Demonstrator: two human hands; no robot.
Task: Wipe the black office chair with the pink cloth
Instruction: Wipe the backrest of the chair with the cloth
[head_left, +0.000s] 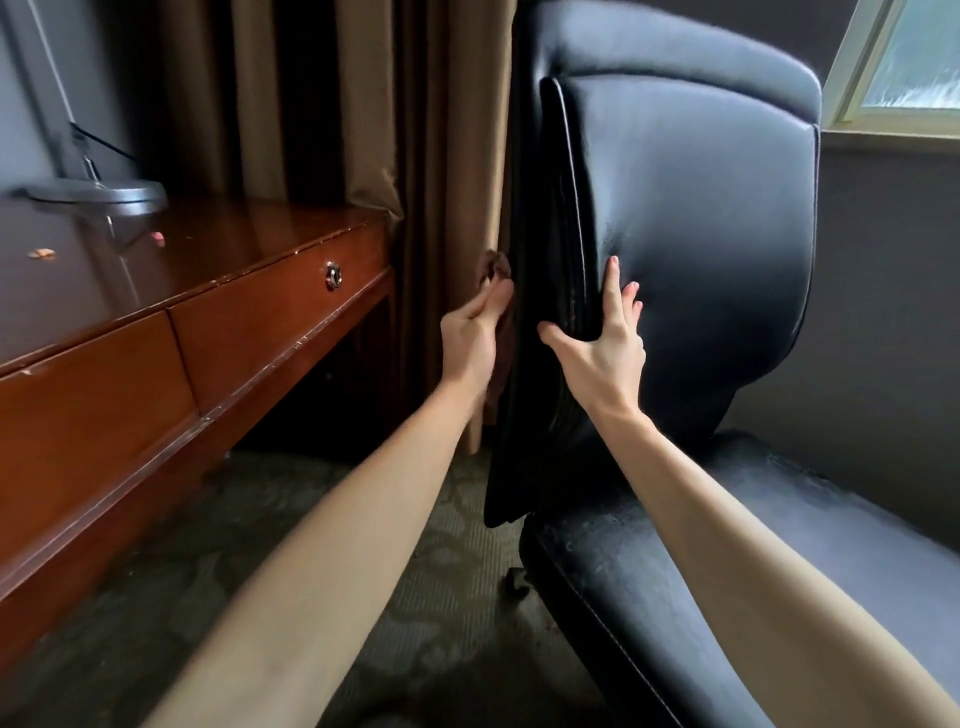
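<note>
Black office chair (701, 208): right half of scene, turned so its backrest shows edge-on at centre, padded front facing right. Seat (727, 571) runs toward near right, surface scuffed and dull. One caster (514, 582) visible under the seat's left edge.

Pink cloth (496, 267): at the left (rear) side of the backrest, about mid-height, in shadow so it reads dusky. A bunch sticks up above the fingertips; a fold hangs down behind the palm. It lies between hand and chair back.

Left hand (470, 338): holds the cloth against the rear face of the backrest, thumb and fingers closed over it. How the fingers curl on the chair side cannot be told.

Right hand (605, 348): flat on the padded front near the piped edge, fingers straight and spread, thumb out to the left on the backrest's side edge. Grasps nothing.

Surroundings: tan curtain (363, 104) hangs just behind the chair back. Wooden desk (156, 332) at left, drawer with a metal knob (333, 275), grey lamp base (98, 195) at far left on top. Patterned carpet (260, 571) below. Window (904, 67) at far upper right.
</note>
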